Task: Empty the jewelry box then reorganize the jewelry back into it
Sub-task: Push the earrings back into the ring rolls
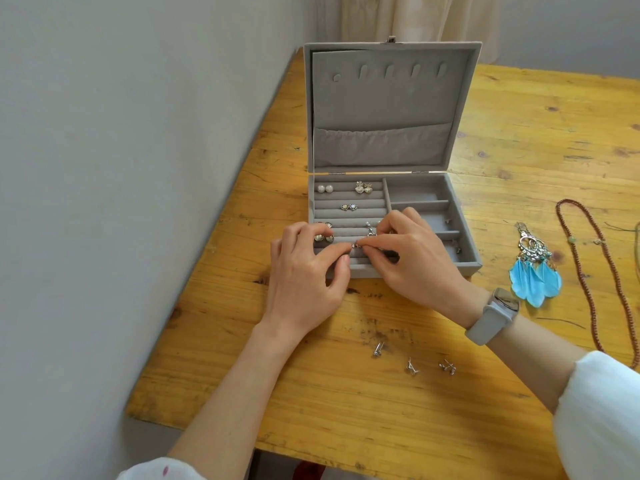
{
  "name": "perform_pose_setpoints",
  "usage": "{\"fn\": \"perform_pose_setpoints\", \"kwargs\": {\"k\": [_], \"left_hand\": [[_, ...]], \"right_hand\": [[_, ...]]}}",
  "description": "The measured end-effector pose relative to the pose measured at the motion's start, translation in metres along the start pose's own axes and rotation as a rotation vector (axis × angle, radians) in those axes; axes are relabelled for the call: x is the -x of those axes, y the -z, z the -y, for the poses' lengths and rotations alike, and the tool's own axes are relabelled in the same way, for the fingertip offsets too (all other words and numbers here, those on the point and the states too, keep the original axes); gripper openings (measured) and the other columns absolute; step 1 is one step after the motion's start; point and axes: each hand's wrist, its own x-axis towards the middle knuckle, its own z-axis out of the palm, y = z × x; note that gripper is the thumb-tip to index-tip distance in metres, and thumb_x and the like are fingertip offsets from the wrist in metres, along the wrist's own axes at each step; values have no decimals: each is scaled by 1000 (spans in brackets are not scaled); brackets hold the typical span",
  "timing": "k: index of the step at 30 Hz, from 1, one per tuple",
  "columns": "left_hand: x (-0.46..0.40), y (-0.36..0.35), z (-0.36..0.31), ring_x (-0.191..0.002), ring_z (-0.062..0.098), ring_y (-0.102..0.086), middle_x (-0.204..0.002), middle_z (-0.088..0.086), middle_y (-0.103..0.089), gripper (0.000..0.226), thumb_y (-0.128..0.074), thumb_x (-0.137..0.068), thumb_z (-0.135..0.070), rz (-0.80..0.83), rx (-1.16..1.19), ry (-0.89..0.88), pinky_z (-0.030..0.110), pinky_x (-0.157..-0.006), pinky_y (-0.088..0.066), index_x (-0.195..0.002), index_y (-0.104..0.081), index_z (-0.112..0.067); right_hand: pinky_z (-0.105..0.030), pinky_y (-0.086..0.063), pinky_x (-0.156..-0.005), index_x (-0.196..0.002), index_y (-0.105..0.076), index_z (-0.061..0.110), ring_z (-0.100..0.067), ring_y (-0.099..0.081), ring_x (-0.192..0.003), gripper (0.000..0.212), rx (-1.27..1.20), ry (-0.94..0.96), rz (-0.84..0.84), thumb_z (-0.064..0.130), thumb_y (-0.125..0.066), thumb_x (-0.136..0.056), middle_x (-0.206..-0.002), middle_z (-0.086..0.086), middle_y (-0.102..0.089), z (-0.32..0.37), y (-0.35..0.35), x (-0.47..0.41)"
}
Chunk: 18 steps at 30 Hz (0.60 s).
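Grey velvet covers the jewelry box (388, 109), which stands open on the wooden surface (346, 393) with its lid leaning back; it looks rigid and light, so if you shift it, take it by the base walls, not the lid. Right of it lie the blue feather earrings (535, 271), soft and nearly weightless: lift those by the metal hoop, never the feathers, which crease. Beside them the long bead necklace (581, 271) is limp and will tangle, so gather it in a loose loop. Inside the ring rolls sit the pearl studs (325, 188) and other pairs, pressed into the slots. Your left hand (304, 271) and right hand (415, 258) meet over the front rows, each grip pinching a small silver earring (358, 244) between fingertips. It is tiny, hard and slippery; hold it by the post and press gently. Loose studs (412, 367) wait near your wrists; pinch each by its head.
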Motion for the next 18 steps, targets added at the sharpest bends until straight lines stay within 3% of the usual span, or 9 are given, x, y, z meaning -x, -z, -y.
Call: {"fn": "perform_pose_setpoints", "kwargs": {"k": [5, 12, 18], "left_hand": [[0, 1, -1, -106, 19, -42, -105, 2, -58, 29, -48, -83, -30, 2, 4, 2, 31, -81, -34, -97, -70, -19], [0, 0, 0, -106, 18, -41, -105, 2, -58, 29, -47, -83, -31, 14, 4, -6, 30, -83, -32, -97, -71, -21], [3, 7, -4, -103, 17, -43, -104, 2, -59, 29, -51, -81, -30, -18, 54, 14, 32, -81, -35, -100, -70, -19]], "right_hand": [[-26, -34, -69, -101, -70, 15, -11, -38, -81, 39, -51, -8, 30, 27, -39, -82, -82, 3, -50, -2, 6, 4], [-28, -35, -69, -97, -72, 14, -12, -37, -80, 39, 7, 21, 59, 27, -39, -81, -81, 0, -51, 0, 6, 5], [-28, -37, -71, -94, -70, 15, -12, -43, -78, 32, -158, -13, 36, 27, -42, -83, -79, 5, -53, 1, 19, 16]]}}
